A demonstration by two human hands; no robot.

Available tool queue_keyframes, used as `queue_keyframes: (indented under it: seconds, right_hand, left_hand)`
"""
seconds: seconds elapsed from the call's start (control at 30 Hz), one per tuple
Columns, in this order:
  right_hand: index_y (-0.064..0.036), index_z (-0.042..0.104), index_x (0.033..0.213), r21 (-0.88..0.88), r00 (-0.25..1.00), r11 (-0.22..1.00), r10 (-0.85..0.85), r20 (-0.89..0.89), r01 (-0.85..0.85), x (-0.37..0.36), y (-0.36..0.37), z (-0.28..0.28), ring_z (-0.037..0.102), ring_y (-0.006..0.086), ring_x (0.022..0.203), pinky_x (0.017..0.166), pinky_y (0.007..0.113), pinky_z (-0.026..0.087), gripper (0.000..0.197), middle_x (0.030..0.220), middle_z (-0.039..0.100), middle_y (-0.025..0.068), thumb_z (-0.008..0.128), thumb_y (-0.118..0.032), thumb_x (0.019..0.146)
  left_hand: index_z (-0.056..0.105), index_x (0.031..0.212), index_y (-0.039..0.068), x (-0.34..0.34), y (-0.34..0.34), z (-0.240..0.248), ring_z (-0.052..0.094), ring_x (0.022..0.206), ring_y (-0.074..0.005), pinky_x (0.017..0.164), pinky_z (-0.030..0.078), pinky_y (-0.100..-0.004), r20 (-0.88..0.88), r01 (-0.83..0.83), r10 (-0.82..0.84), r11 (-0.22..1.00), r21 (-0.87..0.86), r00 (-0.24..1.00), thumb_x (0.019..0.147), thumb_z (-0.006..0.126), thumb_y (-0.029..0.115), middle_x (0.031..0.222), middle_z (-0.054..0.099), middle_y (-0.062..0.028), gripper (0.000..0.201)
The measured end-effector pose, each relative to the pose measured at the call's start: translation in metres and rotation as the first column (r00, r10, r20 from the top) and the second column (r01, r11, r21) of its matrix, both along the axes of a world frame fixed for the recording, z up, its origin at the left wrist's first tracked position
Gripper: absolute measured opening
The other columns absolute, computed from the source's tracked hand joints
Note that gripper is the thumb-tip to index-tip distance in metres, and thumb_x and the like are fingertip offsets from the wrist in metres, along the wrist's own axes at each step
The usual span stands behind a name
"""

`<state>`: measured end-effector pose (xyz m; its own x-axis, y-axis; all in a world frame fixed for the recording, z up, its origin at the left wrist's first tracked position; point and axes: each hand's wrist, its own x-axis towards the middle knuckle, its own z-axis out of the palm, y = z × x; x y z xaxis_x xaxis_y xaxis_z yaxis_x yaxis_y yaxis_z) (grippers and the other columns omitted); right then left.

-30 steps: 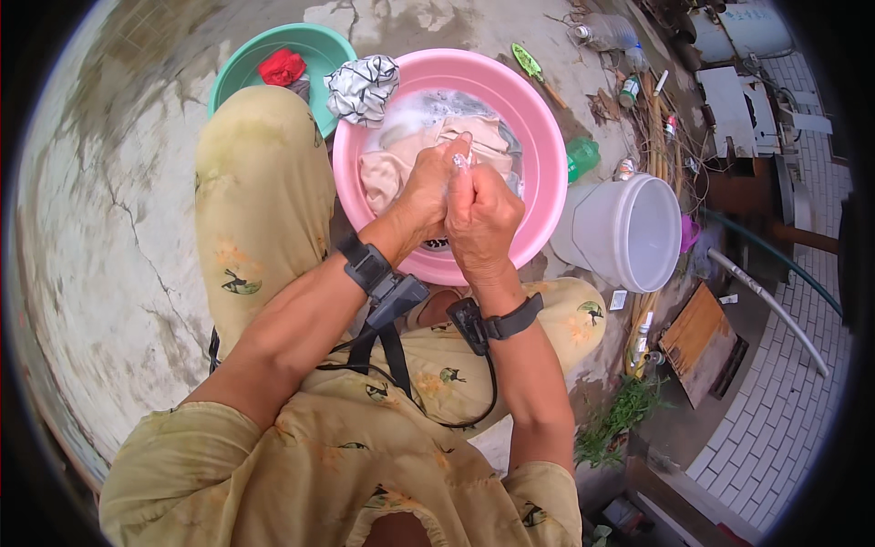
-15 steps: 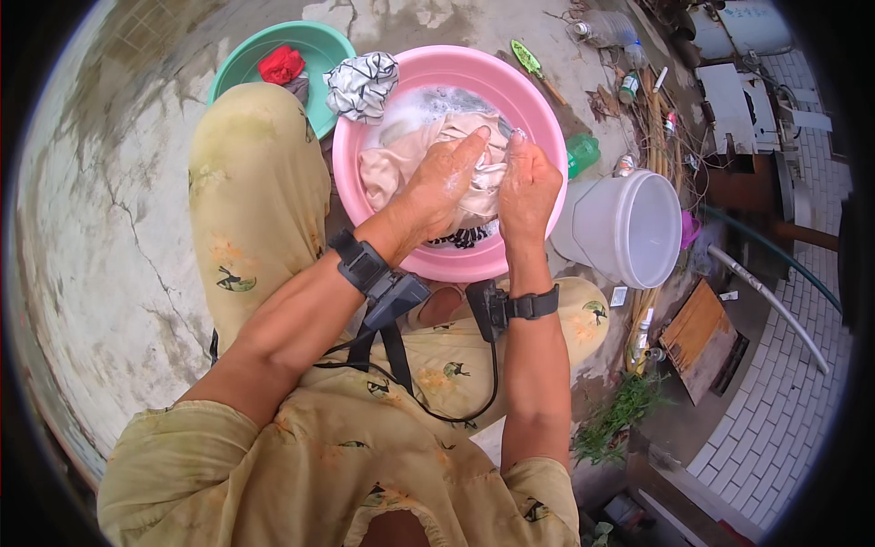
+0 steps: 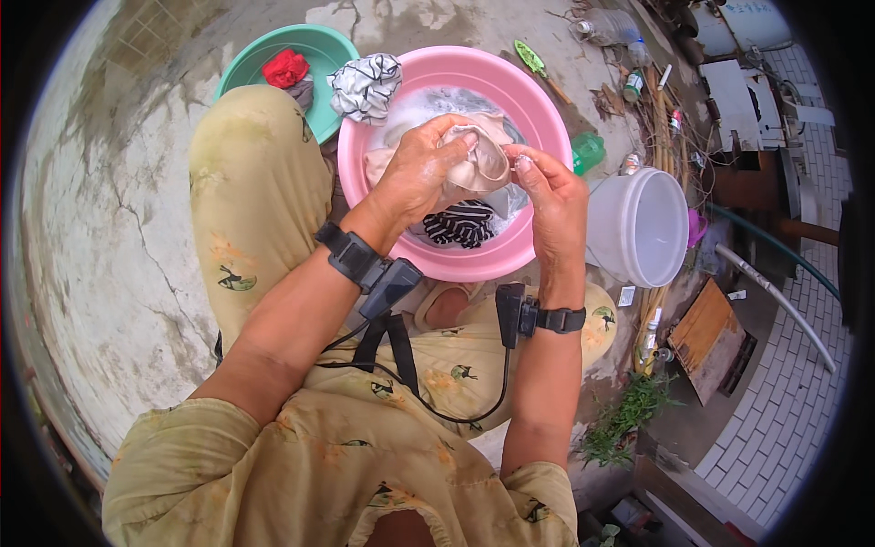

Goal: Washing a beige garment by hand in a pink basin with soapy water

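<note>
And over here a white bucket (image 3: 609, 228) is standing on the concrete floor (image 3: 114, 301), with a green plastic bottle (image 3: 589, 151) sitting near it! Farther up, a clear bottle (image 3: 609, 27) is lying about, long thin sticks (image 3: 663, 118) are running behind the bucket, leafy weeds (image 3: 624, 424) are spreading near a wooden board (image 3: 702, 333), and a pale pipe (image 3: 775, 305) is curving toward white brickwork (image 3: 761, 447).

The washbasin (image 3: 474, 264) is pink; over it, pale-pink cloth (image 3: 469, 171); inside, black-and-white striped cloth (image 3: 460, 225); at its left rim, dark-lined white cloth (image 3: 365, 88); left of it, a green basin (image 3: 321, 56).
</note>
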<state>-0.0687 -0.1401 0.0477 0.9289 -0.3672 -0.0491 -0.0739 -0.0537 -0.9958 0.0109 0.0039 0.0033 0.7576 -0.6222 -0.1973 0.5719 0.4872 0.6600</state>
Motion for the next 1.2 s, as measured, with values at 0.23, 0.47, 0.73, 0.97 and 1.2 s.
queue_keyframes:
  seconds: [0.23, 0.47, 0.73, 0.97, 1.2]
  right_hand:
    - [0.0036, 0.066, 0.094, -0.283, 0.993, 0.952, -0.118, 0.023, 0.119, 0.001, 0.013, -0.010, 0.060, 0.0129, 0.079, 0.070, 0.024, 0.049, 0.022, 0.088, 0.063, 0.0072, 0.071, -0.001, 0.074]
    - [0.0036, 0.062, 0.081, -0.236, 0.995, 0.967, -0.103, -0.008, 0.098, 0.001, 0.025, -0.011, 0.058, 0.0095, 0.074, 0.067, 0.024, 0.048, 0.014, 0.080, 0.062, 0.0052, 0.072, -0.003, 0.073]
    - [0.0028, 0.062, 0.092, 0.360, 0.991, 0.933, 0.073, -0.115, -0.026, -0.002, 0.020, -0.003, 0.058, 0.0080, 0.076, 0.068, 0.022, 0.049, 0.013, 0.084, 0.063, 0.0039, 0.066, -0.001, 0.081]
    - [0.0036, 0.059, 0.100, 0.336, 0.984, 0.939, 0.118, -0.131, -0.068, 0.000, 0.014, -0.011, 0.061, 0.0107, 0.075, 0.067, 0.025, 0.053, 0.017, 0.086, 0.063, 0.0075, 0.062, -0.002, 0.084]
    - [0.0006, 0.055, 0.094, 0.554, 0.997, 0.828, -0.077, -0.032, 0.082, -0.001, 0.003, -0.013, 0.060, 0.0128, 0.066, 0.063, 0.031, 0.056, 0.010, 0.080, 0.061, 0.0074, 0.059, -0.005, 0.086]
  left_hand:
    - [0.052, 0.107, 0.001, -0.003, -0.003, 0.009, 0.060, 0.089, -0.0148, 0.079, 0.052, -0.0289, -0.027, -0.017, 0.017, 1.000, 0.010, 0.999, 0.093, 0.050, 0.010, 0.099, 0.060, -0.0096, 0.017]
    - [0.051, 0.108, 0.002, -0.001, -0.007, -0.003, 0.060, 0.087, -0.0145, 0.076, 0.053, -0.0289, -0.043, -0.061, 0.061, 0.998, 0.000, 0.997, 0.094, 0.049, 0.011, 0.097, 0.060, -0.0092, 0.017]
    - [0.051, 0.109, 0.001, 0.004, -0.004, -0.002, 0.060, 0.083, -0.0130, 0.070, 0.053, -0.0264, -0.076, -0.014, 0.020, 0.997, 0.078, 0.997, 0.095, 0.047, 0.010, 0.094, 0.059, -0.0078, 0.017]
    - [0.047, 0.115, 0.002, -0.001, -0.003, -0.002, 0.059, 0.086, -0.0143, 0.071, 0.053, -0.0271, -0.037, 0.123, -0.121, 0.991, 0.054, 0.992, 0.092, 0.052, 0.011, 0.099, 0.057, -0.0099, 0.025]
    - [0.038, 0.124, 0.004, -0.002, -0.004, -0.006, 0.057, 0.096, -0.0172, 0.077, 0.053, -0.0295, -0.031, 0.051, -0.047, 0.987, 0.155, 0.998, 0.090, 0.057, 0.013, 0.112, 0.052, -0.0154, 0.040]
